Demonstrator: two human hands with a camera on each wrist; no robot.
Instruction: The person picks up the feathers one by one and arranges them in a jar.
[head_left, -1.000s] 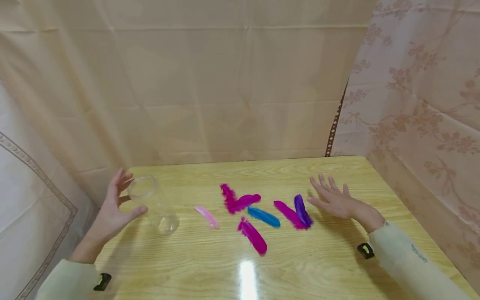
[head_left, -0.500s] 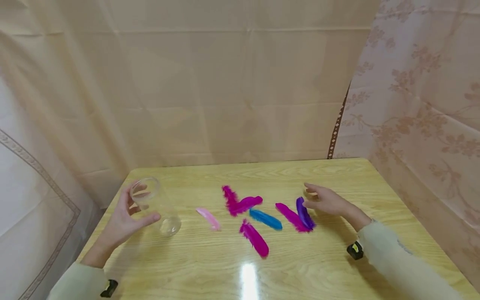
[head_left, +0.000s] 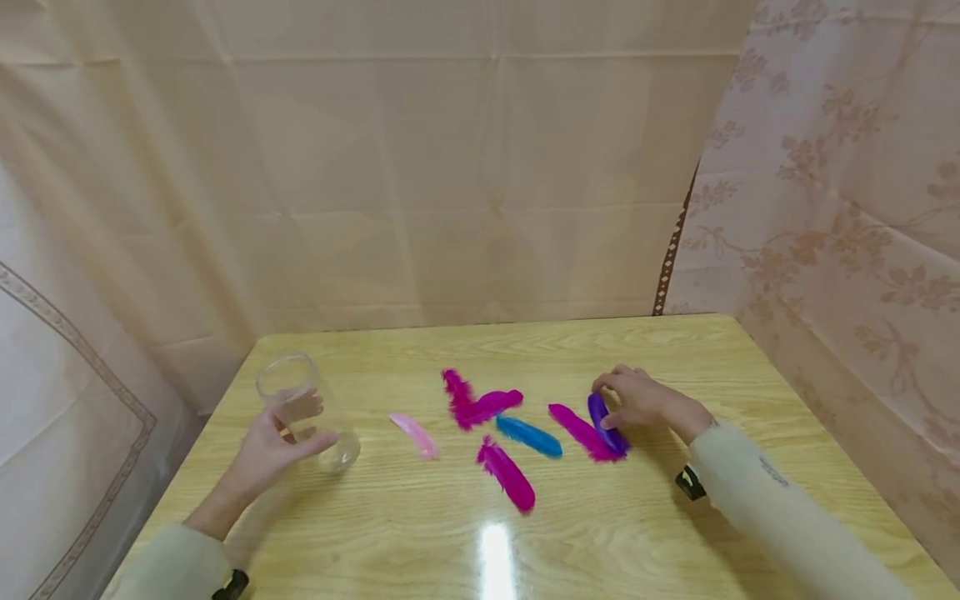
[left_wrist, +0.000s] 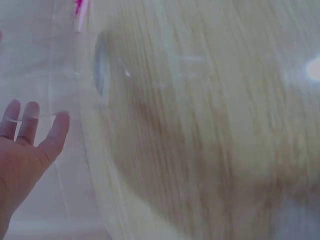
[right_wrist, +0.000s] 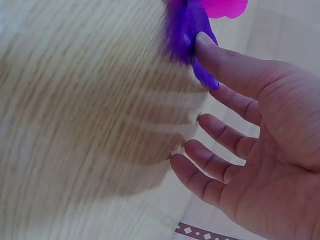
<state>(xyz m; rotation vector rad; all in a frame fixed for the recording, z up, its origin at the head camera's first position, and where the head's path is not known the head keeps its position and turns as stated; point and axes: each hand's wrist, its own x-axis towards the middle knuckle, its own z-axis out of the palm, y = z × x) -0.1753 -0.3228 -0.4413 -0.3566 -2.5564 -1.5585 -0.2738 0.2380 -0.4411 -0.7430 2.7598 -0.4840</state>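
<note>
A tall clear jar point(head_left: 291, 375), open at the top, stands on the left of the wooden table. My left hand point(head_left: 266, 454) holds it from the side, the fingers showing through its clear wall and the thumb across the near side. In the left wrist view the fingertips point(left_wrist: 61, 120) are right at the jar's wall. On the right, my right hand point(head_left: 641, 398) pinches a purple feather point(right_wrist: 200, 22) between thumb and index finger, its other fingers bent above the table. A magenta feather point(head_left: 576, 427) lies against the purple one, overlapping at the lower end.
Mid-table lie a light pink feather point(head_left: 414, 435), a blue feather point(head_left: 528, 435), a magenta feather point(head_left: 510, 477) nearer the front, and a magenta feather pair point(head_left: 472, 408) forming a V. A beige curtain point(head_left: 480, 208) hangs behind the table point(head_left: 405, 542).
My left hand has moved right and round the jar, which stays standing. My right hand has come left and down from spread fingers to a pinch on the purple feather.
</note>
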